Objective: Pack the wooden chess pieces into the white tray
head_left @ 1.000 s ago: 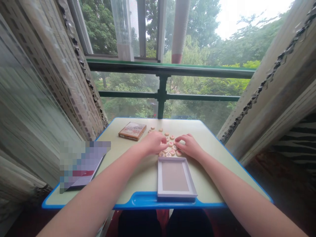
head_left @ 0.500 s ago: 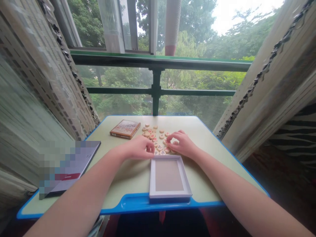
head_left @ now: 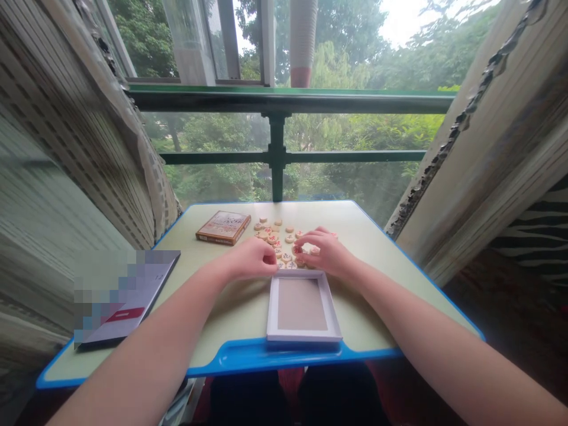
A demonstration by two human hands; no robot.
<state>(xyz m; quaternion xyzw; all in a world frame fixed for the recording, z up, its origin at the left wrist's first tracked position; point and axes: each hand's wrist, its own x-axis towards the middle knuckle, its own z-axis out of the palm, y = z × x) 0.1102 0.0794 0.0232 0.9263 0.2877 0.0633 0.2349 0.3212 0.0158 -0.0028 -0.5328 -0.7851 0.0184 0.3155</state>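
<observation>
Round wooden Chinese chess pieces, with red or dark characters, lie loosely scattered beyond a shallow white open box. My left hand is beside the pieces at the box's far left corner, its fingers curled in; what they hold, if anything, is hidden. On the right side of the scatter my right hand has thumb and fingers around a red-marked Chinese chess piece. Several pieces near the right palm are partly covered by the hand. The box's inside shows a plain brownish bottom.
A brown printed box lid lies left of the pieces. A grey folder-like item, partly pixelated, rests at the table's left edge. The pale table has a blue rim. Curtains hang on both sides, before a green railing.
The view has shifted a little, so table and hands appear slightly higher. My right fingers have come around a red-marked piece. My left hand stays curled near the box corner.
</observation>
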